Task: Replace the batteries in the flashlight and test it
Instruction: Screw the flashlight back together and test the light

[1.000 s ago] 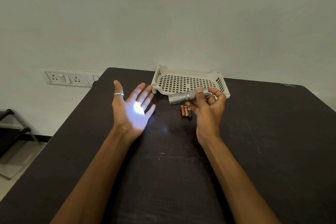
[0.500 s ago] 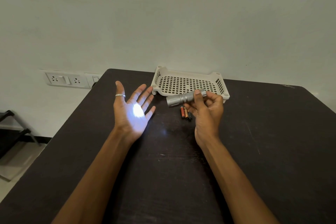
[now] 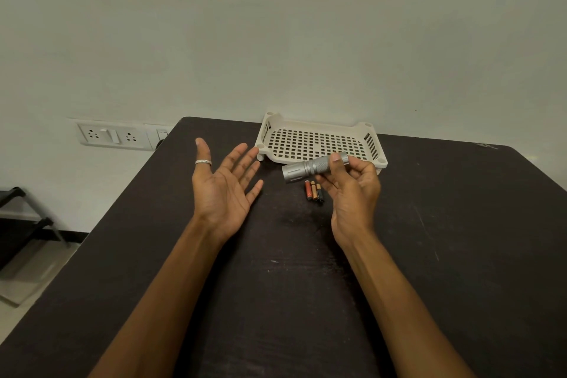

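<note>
A small silver flashlight (image 3: 302,168) is held level above the dark table, its head pointing left. My right hand (image 3: 352,187) grips its knurled body, thumb on top near the tail end. My left hand (image 3: 225,182) is held up to the left of the flashlight's head, palm facing it, fingers spread, a silver ring on the thumb. No light spot shows on the palm. Three small batteries (image 3: 313,190) lie side by side on the table just below the flashlight.
A cream perforated plastic tray (image 3: 316,139) stands at the table's (image 3: 460,239) far edge against the wall, behind the flashlight. A wall socket panel (image 3: 118,136) sits left of the table. A dark stand (image 3: 21,224) is on the floor at far left.
The bright light spot on my left palm has gone out. Both hands have stayed almost where they were; the flashlight has dipped slightly.
</note>
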The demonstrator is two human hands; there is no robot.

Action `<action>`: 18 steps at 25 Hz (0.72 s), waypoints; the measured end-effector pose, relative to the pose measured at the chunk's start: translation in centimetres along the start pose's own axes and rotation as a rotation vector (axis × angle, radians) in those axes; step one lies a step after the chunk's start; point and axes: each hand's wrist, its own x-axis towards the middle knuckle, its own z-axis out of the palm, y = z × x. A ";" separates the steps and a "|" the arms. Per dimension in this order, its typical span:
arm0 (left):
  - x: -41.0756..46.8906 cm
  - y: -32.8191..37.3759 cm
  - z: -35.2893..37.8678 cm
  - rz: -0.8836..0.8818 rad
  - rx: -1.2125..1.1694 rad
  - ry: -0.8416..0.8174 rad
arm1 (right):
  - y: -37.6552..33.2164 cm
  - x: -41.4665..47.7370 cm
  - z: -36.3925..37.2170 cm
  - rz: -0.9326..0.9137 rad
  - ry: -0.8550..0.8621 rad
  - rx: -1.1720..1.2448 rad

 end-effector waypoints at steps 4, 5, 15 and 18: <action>0.1 0.0 -0.1 -0.002 0.011 -0.003 | 0.0 -0.1 0.2 0.008 -0.049 0.019; 0.2 0.0 -0.2 -0.001 0.016 -0.005 | 0.1 -0.1 0.2 0.010 -0.061 0.028; 0.2 -1.9 0.8 0.106 0.672 -0.063 | 0.4 -0.2 0.1 0.019 -0.144 0.017; -0.2 -2.5 0.8 0.223 0.942 -0.179 | 0.5 -0.5 0.2 -0.030 -0.183 -0.098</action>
